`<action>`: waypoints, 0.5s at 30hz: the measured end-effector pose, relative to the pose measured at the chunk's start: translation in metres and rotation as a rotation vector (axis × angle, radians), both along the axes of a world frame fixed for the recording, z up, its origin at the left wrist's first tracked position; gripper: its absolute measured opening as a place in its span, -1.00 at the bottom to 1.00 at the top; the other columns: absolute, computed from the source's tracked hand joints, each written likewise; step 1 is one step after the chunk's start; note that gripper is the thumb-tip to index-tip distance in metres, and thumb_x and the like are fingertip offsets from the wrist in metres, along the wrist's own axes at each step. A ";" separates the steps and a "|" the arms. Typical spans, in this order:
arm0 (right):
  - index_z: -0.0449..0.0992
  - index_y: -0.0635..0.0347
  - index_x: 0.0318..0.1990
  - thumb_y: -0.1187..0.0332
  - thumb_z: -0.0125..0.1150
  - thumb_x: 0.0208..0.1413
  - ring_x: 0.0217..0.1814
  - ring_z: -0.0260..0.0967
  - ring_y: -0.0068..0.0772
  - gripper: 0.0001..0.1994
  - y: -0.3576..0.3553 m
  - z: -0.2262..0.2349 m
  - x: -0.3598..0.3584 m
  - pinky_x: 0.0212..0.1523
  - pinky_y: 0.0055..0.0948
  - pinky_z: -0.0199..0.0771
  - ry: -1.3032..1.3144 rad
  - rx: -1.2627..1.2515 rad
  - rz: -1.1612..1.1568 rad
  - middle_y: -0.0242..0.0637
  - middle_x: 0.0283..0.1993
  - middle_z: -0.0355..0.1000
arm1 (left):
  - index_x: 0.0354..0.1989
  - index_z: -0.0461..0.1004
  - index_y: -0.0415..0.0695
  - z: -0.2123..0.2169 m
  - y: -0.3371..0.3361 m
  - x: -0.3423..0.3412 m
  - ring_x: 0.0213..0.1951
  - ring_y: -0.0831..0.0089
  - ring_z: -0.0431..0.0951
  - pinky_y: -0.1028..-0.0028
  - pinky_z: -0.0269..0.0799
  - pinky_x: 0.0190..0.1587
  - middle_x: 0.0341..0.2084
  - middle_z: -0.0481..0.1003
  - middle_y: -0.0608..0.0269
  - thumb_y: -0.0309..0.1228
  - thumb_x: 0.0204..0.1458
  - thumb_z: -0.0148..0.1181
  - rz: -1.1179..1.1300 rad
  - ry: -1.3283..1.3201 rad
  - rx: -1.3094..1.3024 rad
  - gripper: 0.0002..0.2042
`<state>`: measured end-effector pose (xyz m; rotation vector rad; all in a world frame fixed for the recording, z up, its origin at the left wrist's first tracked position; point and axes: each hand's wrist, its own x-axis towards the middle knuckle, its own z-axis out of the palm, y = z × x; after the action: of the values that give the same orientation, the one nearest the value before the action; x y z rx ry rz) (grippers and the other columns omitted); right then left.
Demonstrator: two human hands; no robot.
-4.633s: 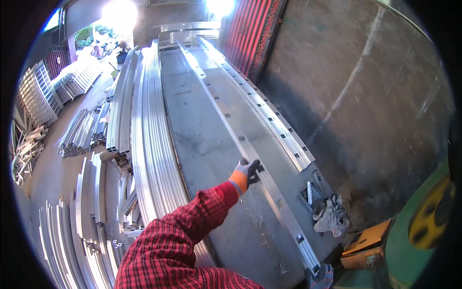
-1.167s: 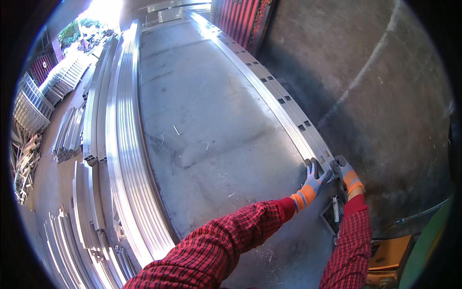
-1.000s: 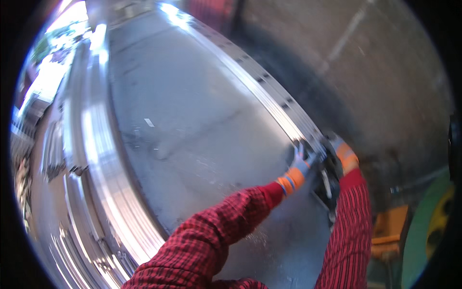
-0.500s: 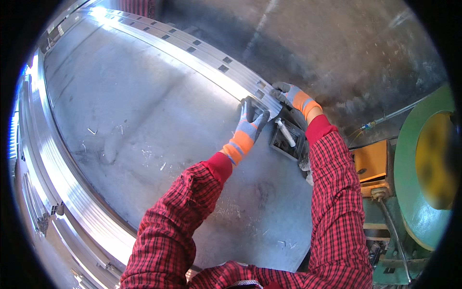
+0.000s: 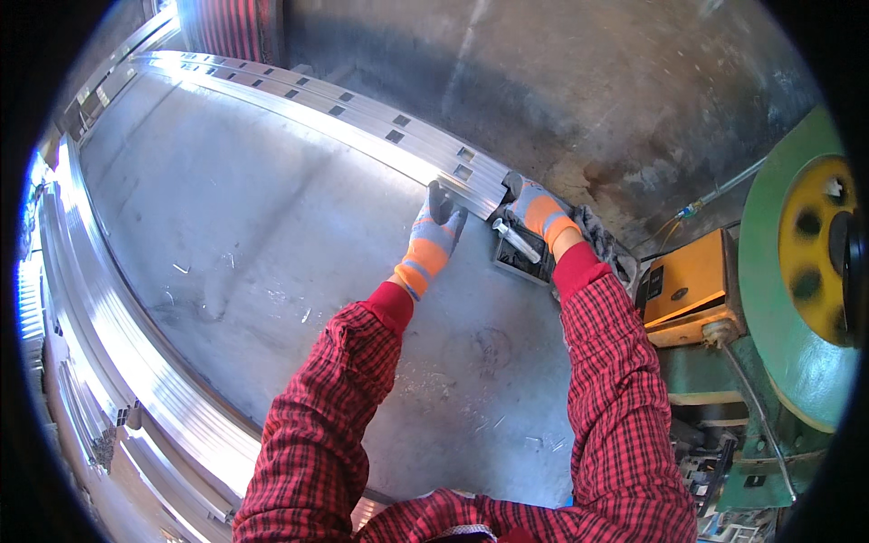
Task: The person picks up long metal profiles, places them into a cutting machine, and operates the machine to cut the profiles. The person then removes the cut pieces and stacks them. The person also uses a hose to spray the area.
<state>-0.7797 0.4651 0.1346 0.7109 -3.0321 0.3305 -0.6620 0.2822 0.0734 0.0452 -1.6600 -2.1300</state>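
Long silver aluminium profiles (image 5: 367, 136) with square cut-outs lie side by side along the far edge of the metal table. My left hand (image 5: 429, 242), in an orange and grey glove with dark fingertips, grips their near side close to the right end. Across from it my right hand (image 5: 541, 210), gloved alike, closes on the right end at the far corner; its fingertips are partly hidden. Just below that end, a dark tray (image 5: 525, 269) holds a silver rod-like tool (image 5: 517, 242) lying at a slant.
The grey table (image 5: 262, 208) bears scattered metal slivers. More long profiles (image 5: 145, 308) run along its left side. At the right stand a green machine wheel with a yellow centre (image 5: 756, 262) and an orange box (image 5: 685, 279). A dark crumpled cloth (image 5: 602, 244) lies beyond the tray.
The view has shifted, bringing more of the green wheel in. My right hand has come from the profiles' far top edge round to their end. My left hand stays at the near side.
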 end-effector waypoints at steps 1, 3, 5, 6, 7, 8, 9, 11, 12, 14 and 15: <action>0.42 0.21 0.07 0.23 0.39 -0.16 0.04 0.41 0.09 -0.43 0.016 -0.016 -0.006 0.03 -0.23 0.40 -0.002 -0.042 -0.043 0.13 -0.03 0.45 | 0.32 0.08 -0.19 -0.001 0.009 -0.002 0.04 0.24 0.47 0.42 0.37 0.06 0.08 0.40 0.01 -0.44 0.05 0.23 -0.062 0.018 0.145 -0.34; 0.41 0.24 0.05 0.22 0.36 -0.13 0.05 0.40 0.11 -0.45 0.013 -0.013 -0.006 0.02 -0.21 0.41 -0.010 -0.052 -0.088 0.14 -0.04 0.45 | 0.32 0.07 -0.21 -0.005 0.002 -0.005 0.07 0.25 0.45 0.43 0.34 0.08 0.10 0.39 0.00 -0.41 0.06 0.24 -0.133 -0.063 0.148 -0.34; 0.39 0.32 0.04 0.23 0.32 -0.09 0.06 0.39 0.13 -0.46 -0.023 0.008 0.016 0.02 -0.19 0.41 -0.044 0.010 -0.102 0.18 -0.04 0.45 | 0.33 0.06 -0.21 -0.013 -0.016 -0.005 0.09 0.27 0.43 0.44 0.32 0.10 0.11 0.39 0.00 -0.39 0.06 0.25 -0.146 -0.109 0.119 -0.32; 0.33 0.48 0.04 0.20 0.28 -0.04 0.07 0.37 0.17 -0.43 -0.045 0.025 0.036 0.03 -0.18 0.40 -0.046 -0.001 -0.138 0.26 -0.06 0.43 | 0.34 0.05 -0.20 -0.015 -0.027 -0.003 0.09 0.28 0.43 0.44 0.32 0.10 0.10 0.40 0.01 -0.37 0.06 0.25 -0.137 -0.111 0.088 -0.31; 0.32 0.52 0.03 0.19 0.27 -0.03 0.08 0.37 0.17 -0.42 -0.042 0.030 0.039 0.03 -0.18 0.40 -0.064 -0.007 -0.133 0.29 -0.06 0.42 | 0.35 0.05 -0.20 -0.013 -0.025 -0.001 0.09 0.29 0.42 0.44 0.32 0.10 0.10 0.40 0.01 -0.36 0.06 0.25 -0.161 -0.110 0.065 -0.30; 0.31 0.56 0.02 0.18 0.27 -0.02 0.08 0.36 0.18 -0.40 -0.041 0.035 0.039 0.04 -0.18 0.40 -0.081 -0.014 -0.127 0.31 -0.06 0.41 | 0.34 0.06 -0.20 -0.010 -0.023 0.000 0.09 0.30 0.43 0.44 0.32 0.09 0.09 0.41 0.01 -0.37 0.05 0.26 -0.156 -0.142 0.015 -0.31; 0.29 0.60 0.02 0.17 0.26 -0.02 0.09 0.35 0.19 -0.39 -0.041 0.039 0.041 0.04 -0.18 0.39 -0.099 -0.022 -0.118 0.34 -0.06 0.41 | 0.33 0.08 -0.20 -0.007 -0.023 0.001 0.08 0.30 0.43 0.44 0.32 0.09 0.08 0.41 0.02 -0.38 0.05 0.26 -0.148 -0.173 -0.035 -0.32; 0.35 0.42 0.03 0.19 0.29 -0.03 0.07 0.38 0.13 -0.45 -0.020 0.020 0.035 0.04 -0.20 0.39 -0.013 -0.068 -0.139 0.19 -0.05 0.45 | 0.32 0.10 -0.20 -0.008 -0.009 -0.001 0.06 0.30 0.44 0.44 0.33 0.08 0.05 0.43 0.02 -0.37 0.04 0.27 -0.170 -0.131 -0.041 -0.32; 0.37 0.37 0.02 0.20 0.30 -0.04 0.06 0.39 0.11 -0.48 -0.001 0.004 0.028 0.04 -0.22 0.39 0.047 -0.100 -0.130 0.13 -0.05 0.46 | 0.32 0.10 -0.20 -0.014 0.002 -0.006 0.05 0.29 0.45 0.43 0.33 0.08 0.04 0.44 0.01 -0.35 0.04 0.28 -0.193 -0.053 0.006 -0.32; 0.41 0.27 -0.01 0.23 0.31 -0.05 0.03 0.42 0.04 -0.54 0.002 0.014 0.032 0.03 -0.25 0.40 0.094 -0.207 -0.137 0.02 -0.07 0.49 | 0.31 0.12 -0.20 -0.009 0.001 -0.003 0.04 0.27 0.46 0.42 0.33 0.08 0.03 0.45 0.02 -0.33 0.04 0.27 -0.216 0.019 0.100 -0.33; 0.42 0.23 -0.03 0.25 0.31 -0.05 0.02 0.43 -0.01 -0.57 0.013 0.020 0.037 0.03 -0.27 0.40 0.084 -0.272 -0.185 -0.03 -0.08 0.50 | 0.31 0.12 -0.20 -0.006 0.007 -0.002 0.04 0.26 0.46 0.42 0.33 0.08 0.03 0.45 0.02 -0.32 0.06 0.25 -0.248 0.015 0.155 -0.34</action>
<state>-0.7425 0.4783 0.1543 0.4129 -2.8636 0.6707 -0.6638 0.2888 0.0672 -0.1365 -1.5582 -2.4333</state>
